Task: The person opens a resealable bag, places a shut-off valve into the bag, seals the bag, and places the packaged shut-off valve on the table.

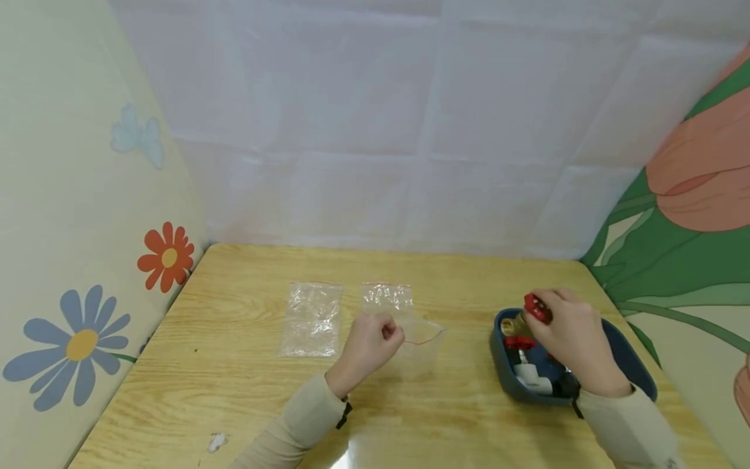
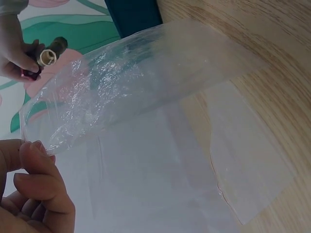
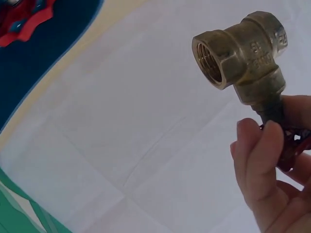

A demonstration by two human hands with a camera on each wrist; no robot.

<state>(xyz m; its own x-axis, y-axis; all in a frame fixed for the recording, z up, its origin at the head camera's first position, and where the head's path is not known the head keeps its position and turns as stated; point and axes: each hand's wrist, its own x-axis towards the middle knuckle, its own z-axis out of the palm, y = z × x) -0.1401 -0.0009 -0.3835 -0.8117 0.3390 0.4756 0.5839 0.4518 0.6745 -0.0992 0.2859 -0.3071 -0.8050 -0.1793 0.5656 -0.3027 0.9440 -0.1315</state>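
My left hand (image 1: 370,342) pinches the edge of a clear zip bag (image 1: 423,345) between thumb and finger, over the middle of the table. In the left wrist view the bag (image 2: 131,87) hangs from the fingertips. A brass gate valve (image 3: 248,53) with a red handwheel (image 3: 294,148) is in my right hand (image 3: 272,170), gripped by the wheel. The head view has that right hand above the blue tub (image 1: 510,384). Inside the tub lie another red handwheel (image 1: 519,342) and a white plastic elbow (image 1: 533,378); the hand and arm hide part of its contents.
Two more clear zip bags lie flat on the wooden table (image 1: 246,384): one bag (image 1: 310,319) at left, another bag (image 1: 387,296) behind the left hand. White cloth (image 1: 351,195) hangs along the back edge, with flower-patterned panels at both sides.
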